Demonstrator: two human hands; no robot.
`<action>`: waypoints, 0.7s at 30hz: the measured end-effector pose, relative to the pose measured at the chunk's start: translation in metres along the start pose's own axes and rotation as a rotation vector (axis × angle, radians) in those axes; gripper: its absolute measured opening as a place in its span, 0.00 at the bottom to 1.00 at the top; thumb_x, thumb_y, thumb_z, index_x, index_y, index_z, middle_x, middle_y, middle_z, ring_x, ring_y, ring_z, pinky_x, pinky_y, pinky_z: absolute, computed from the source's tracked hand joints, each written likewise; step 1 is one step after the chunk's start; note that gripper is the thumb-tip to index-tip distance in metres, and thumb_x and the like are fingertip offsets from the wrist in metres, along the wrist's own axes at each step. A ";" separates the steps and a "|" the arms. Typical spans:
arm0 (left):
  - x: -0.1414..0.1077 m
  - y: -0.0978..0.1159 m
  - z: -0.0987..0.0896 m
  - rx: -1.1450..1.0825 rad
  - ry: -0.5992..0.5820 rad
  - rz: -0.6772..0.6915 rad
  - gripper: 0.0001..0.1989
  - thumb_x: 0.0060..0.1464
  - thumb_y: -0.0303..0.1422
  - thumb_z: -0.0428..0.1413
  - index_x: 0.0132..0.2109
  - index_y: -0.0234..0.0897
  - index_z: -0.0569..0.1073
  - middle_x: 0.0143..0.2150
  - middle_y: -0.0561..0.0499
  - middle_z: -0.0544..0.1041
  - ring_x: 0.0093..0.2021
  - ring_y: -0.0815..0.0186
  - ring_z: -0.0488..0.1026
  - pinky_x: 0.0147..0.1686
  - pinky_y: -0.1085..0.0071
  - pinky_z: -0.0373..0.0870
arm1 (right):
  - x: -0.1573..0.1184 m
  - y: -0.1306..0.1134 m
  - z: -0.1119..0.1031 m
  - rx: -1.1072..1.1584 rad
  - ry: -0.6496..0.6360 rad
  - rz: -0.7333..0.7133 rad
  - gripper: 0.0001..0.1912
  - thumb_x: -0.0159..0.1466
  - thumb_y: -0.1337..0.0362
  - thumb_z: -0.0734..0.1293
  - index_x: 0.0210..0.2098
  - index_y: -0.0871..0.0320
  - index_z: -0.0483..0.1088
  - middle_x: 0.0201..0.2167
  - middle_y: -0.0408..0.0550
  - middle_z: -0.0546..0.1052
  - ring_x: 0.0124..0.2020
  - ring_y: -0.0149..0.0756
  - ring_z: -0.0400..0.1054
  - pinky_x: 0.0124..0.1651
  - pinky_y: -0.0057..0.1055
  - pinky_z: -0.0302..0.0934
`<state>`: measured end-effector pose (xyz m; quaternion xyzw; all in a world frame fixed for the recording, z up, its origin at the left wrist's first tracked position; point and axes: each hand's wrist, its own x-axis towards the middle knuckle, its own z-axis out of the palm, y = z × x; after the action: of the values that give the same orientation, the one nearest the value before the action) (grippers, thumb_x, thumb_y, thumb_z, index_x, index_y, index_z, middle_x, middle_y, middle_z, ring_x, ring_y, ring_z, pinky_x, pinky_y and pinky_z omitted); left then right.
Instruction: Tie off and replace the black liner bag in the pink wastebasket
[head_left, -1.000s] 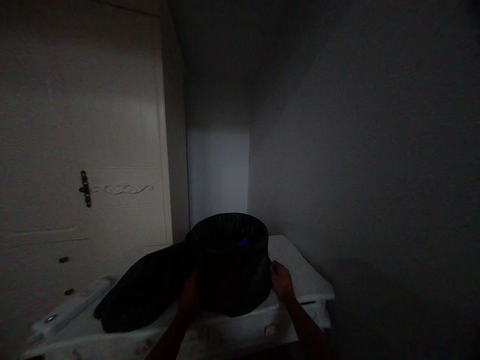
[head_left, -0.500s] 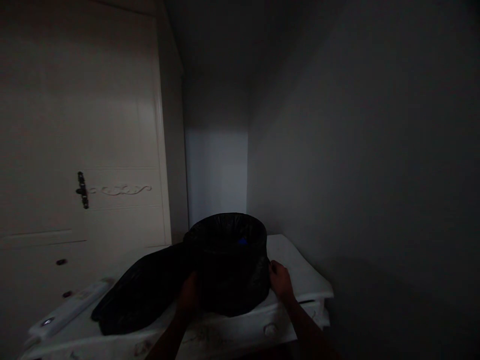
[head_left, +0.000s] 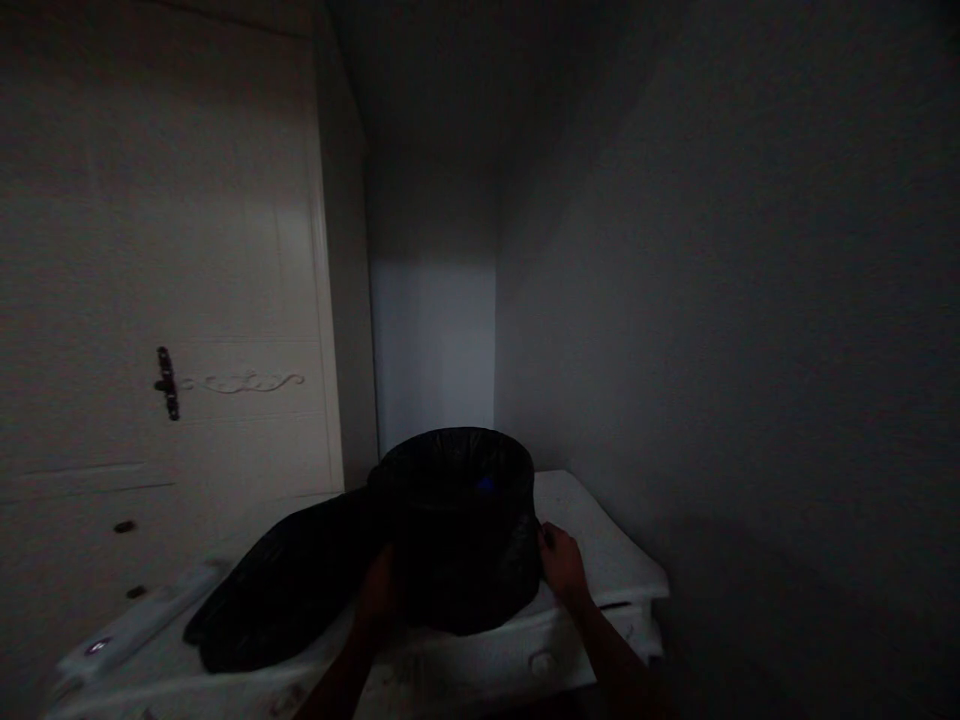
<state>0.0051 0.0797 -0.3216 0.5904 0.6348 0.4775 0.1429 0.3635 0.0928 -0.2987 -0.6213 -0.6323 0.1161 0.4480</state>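
A round bin lined with a black trash bag (head_left: 465, 560) stands upright on a white dresser (head_left: 585, 500). A small blue patch shows inside its mouth. My right hand (head_left: 562, 565) is at the bin's right side, its curled fingers closed on the black plastic. Low on the left side, my left hand (head_left: 377, 595) is against the bag; its fingers are lost in the dark. Another stretch of black plastic (head_left: 277, 585) spreads out to the left across the dresser top. I cannot tell whether it is part of the same bag.
A long white power strip or similar bar (head_left: 139, 620) lies at the dresser's left end. Behind on the left stands a pale wardrobe (head_left: 247, 250) with a dark handle (head_left: 166, 383). A grey wall (head_left: 712, 350) rises close on the right. The room is dim.
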 end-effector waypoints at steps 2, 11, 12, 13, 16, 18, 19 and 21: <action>-0.001 0.005 -0.002 -0.007 -0.039 0.009 0.18 0.58 0.31 0.50 0.51 0.32 0.78 0.52 0.38 0.83 0.57 0.50 0.78 0.62 0.52 0.71 | 0.000 0.000 0.000 -0.002 0.000 -0.002 0.19 0.69 0.54 0.55 0.31 0.54 0.72 0.31 0.50 0.82 0.33 0.37 0.74 0.36 0.28 0.58; -0.003 0.016 -0.009 0.019 -0.043 -0.017 0.18 0.54 0.29 0.53 0.51 0.32 0.78 0.52 0.38 0.83 0.56 0.51 0.79 0.60 0.55 0.72 | 0.000 -0.002 -0.002 -0.021 -0.027 0.017 0.20 0.68 0.53 0.54 0.31 0.55 0.71 0.31 0.50 0.81 0.32 0.38 0.72 0.34 0.29 0.56; -0.003 0.017 -0.009 0.022 -0.043 -0.014 0.18 0.54 0.29 0.53 0.50 0.33 0.78 0.51 0.38 0.83 0.55 0.50 0.79 0.60 0.55 0.73 | 0.000 -0.002 -0.002 -0.021 -0.031 0.021 0.20 0.68 0.53 0.54 0.30 0.54 0.70 0.31 0.50 0.80 0.32 0.38 0.72 0.34 0.29 0.56; -0.004 0.017 -0.010 0.020 -0.043 -0.009 0.18 0.54 0.30 0.53 0.50 0.33 0.78 0.50 0.39 0.83 0.55 0.50 0.79 0.59 0.55 0.73 | 0.000 -0.002 -0.002 -0.021 -0.035 0.023 0.20 0.68 0.53 0.54 0.30 0.54 0.69 0.31 0.50 0.80 0.33 0.38 0.72 0.34 0.29 0.56; -0.004 0.017 -0.010 -0.008 -0.044 -0.006 0.18 0.54 0.30 0.54 0.51 0.34 0.78 0.49 0.40 0.83 0.55 0.50 0.79 0.59 0.54 0.73 | 0.000 -0.003 -0.003 -0.014 -0.042 0.027 0.19 0.68 0.53 0.54 0.29 0.54 0.68 0.30 0.51 0.80 0.33 0.38 0.72 0.35 0.29 0.57; -0.004 0.017 -0.011 -0.031 -0.049 -0.008 0.18 0.54 0.31 0.54 0.50 0.34 0.79 0.49 0.40 0.84 0.55 0.50 0.79 0.59 0.53 0.73 | 0.000 -0.003 -0.003 -0.010 -0.034 0.022 0.19 0.68 0.53 0.54 0.29 0.54 0.68 0.30 0.51 0.80 0.33 0.38 0.72 0.35 0.29 0.57; -0.004 0.017 -0.011 -0.039 -0.048 -0.007 0.18 0.54 0.31 0.53 0.50 0.34 0.79 0.49 0.40 0.83 0.55 0.50 0.79 0.60 0.53 0.73 | 0.000 -0.003 -0.003 -0.011 -0.030 0.018 0.19 0.68 0.53 0.54 0.29 0.54 0.68 0.30 0.51 0.80 0.33 0.38 0.72 0.35 0.30 0.57; -0.004 0.018 -0.012 -0.047 -0.052 0.005 0.18 0.55 0.31 0.53 0.50 0.34 0.79 0.52 0.39 0.83 0.56 0.49 0.78 0.61 0.52 0.71 | -0.001 -0.004 -0.003 -0.015 -0.022 0.014 0.19 0.68 0.53 0.55 0.29 0.54 0.69 0.30 0.51 0.80 0.32 0.38 0.72 0.35 0.30 0.56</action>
<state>0.0079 0.0682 -0.3034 0.6006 0.6180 0.4772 0.1721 0.3629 0.0900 -0.2945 -0.6279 -0.6334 0.1214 0.4357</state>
